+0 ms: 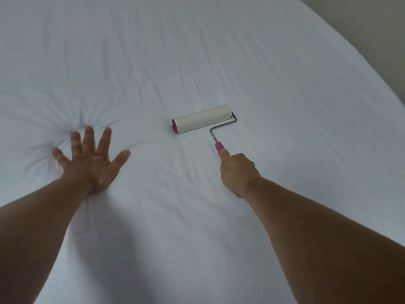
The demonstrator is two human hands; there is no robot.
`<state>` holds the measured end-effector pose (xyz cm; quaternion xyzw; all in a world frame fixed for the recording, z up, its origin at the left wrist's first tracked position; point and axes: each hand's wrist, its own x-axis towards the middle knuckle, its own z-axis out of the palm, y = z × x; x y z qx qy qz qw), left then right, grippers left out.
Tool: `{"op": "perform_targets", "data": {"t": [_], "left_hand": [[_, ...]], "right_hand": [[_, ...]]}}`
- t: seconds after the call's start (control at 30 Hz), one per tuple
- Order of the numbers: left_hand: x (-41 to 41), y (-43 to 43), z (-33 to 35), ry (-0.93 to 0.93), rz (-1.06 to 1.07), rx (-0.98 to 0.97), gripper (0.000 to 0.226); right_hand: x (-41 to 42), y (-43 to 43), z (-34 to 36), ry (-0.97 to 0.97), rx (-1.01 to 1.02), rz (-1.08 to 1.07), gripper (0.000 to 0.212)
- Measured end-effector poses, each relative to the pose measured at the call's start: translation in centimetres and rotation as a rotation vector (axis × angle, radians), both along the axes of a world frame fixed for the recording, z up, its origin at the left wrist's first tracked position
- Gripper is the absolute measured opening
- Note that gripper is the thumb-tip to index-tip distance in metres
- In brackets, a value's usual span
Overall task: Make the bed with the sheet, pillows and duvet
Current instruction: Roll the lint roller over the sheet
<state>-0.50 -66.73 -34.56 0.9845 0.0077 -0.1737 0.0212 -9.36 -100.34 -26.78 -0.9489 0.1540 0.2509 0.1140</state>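
A white sheet (pixel 219 51) covers the whole bed and fills nearly the entire view. My left hand (pixel 92 159) lies flat on it with fingers spread, pressing down so that creases radiate from the fingertips. My right hand (pixel 237 172) grips the pink handle of a lint roller (pixel 201 119), thumb laid along the handle. The roller's white drum rests on the sheet ahead of that hand, joined to the handle by a bent metal wire. No pillows or duvet are in view.
The bed's right edge curves down the upper right, with a beige floor or wall (pixel 372 29) beyond it. Soft wrinkles run across the sheet between my two hands.
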Motion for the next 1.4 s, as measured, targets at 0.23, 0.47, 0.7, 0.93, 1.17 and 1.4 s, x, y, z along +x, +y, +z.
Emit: {"op": "perform_targets", "data": {"t": [0.23, 0.47, 0.7, 0.93, 1.17, 1.4], "left_hand": [[-6.4, 0.1, 1.5, -0.124, -0.284, 0.011, 0.086], [-15.0, -0.6, 2.0, -0.152, -0.430, -0.031, 0.076], [-18.9, -0.8, 2.4, -0.168, -0.433, -0.042, 0.076], [-25.0, -2.7, 3.1, -0.148, -0.385, -0.053, 0.078], [-32.3, -5.3, 3.3, -0.119, -0.357, -0.039, 0.075], [-33.7, -5.2, 2.9, -0.124, -0.357, -0.047, 0.073]], "right_hand": [[-10.0, -0.2, -0.2, -0.014, -0.032, -0.108, 0.070], [-19.6, 0.2, 1.0, -0.024, 0.206, -0.472, 0.068], [-27.0, -0.1, 1.0, -0.026, 0.225, -0.540, 0.074], [-36.1, 0.1, 1.0, -0.078, 0.195, -0.553, 0.042], [-44.2, 0.5, 1.3, -0.052, 0.214, -0.535, 0.070], [-52.8, -0.1, 2.2, 0.037, 0.245, -0.603, 0.061]]}}
